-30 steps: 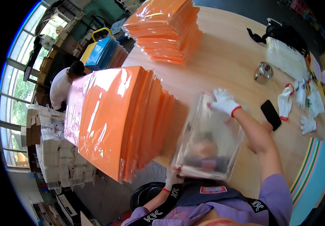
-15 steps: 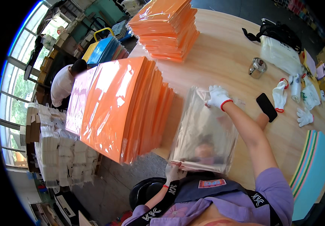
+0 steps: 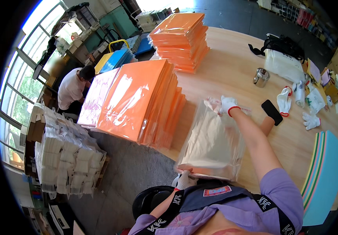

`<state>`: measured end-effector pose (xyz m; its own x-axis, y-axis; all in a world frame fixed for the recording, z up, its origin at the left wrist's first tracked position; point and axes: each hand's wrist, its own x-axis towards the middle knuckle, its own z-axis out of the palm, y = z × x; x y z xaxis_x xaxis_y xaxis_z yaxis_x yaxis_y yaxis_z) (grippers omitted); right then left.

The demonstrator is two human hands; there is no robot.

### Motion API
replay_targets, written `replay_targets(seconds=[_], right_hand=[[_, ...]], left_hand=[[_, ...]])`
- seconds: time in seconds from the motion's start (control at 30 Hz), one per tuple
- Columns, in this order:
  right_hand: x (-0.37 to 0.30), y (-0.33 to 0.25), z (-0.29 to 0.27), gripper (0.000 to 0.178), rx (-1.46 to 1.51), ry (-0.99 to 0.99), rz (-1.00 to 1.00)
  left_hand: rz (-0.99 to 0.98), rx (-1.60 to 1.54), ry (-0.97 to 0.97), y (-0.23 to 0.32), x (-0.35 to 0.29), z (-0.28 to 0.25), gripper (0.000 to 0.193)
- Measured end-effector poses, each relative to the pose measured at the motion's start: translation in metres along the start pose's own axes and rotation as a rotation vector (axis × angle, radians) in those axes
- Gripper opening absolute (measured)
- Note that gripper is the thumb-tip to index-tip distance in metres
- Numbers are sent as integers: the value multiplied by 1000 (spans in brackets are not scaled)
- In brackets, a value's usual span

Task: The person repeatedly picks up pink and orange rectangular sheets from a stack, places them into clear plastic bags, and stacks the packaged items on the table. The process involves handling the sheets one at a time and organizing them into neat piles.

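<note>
In front of me lies a flat pack of shiny, mirror-like sheets in clear plastic (image 3: pixel 212 145), its near edge at the table's front edge. My left hand (image 3: pixel 185 180), in a white glove with bare fingertips showing, grips the pack's near left corner. My right hand (image 3: pixel 228 106), gloved in white with a red cuff, rests on the far end, thumb and fingers apart. The plastic is crinkled beside it. Left of the pack stands a tall pile of plastic-wrapped orange packs (image 3: pixel 137 102), with pink packs (image 3: pixel 96 100) alongside.
Another orange pile (image 3: pixel 180 43) stands farther back. On the right are a metal canister (image 3: pixel 261 77), a black phone (image 3: pixel 272 112), loose white gloves (image 3: pixel 283 101) and coloured sheets (image 3: pixel 325 176). A person (image 3: pixel 72 88) bends near the windows, behind a pallet of white bundles (image 3: pixel 69 152).
The view has shifted, so most things sit differently in the picture. My right hand has moved slightly on the pack's far end, where the plastic looks more crinkled. My left hand keeps its corner.
</note>
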<state>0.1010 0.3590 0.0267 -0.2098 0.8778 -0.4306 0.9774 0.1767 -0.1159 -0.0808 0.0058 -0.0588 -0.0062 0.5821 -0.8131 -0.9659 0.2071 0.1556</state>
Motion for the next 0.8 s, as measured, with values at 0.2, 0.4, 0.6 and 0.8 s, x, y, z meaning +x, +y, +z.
replay_targets(seconds=[0.2,0.4,0.6,0.8], right_hand=[[-10,17,23,73,46,158,-99],[-30,25,28,55,270,36,-53],[-74,46,25,34,403,211,-225],[-150,92,-8,44,1113,482,-321]], left_hand=[[26,-55,-87,-7,-10,16,35],[-137,-65,-120,-4,-6,9,42],[46,146,-198,-13,-8,10,34],[601,753,-155,19,-50,96,19]])
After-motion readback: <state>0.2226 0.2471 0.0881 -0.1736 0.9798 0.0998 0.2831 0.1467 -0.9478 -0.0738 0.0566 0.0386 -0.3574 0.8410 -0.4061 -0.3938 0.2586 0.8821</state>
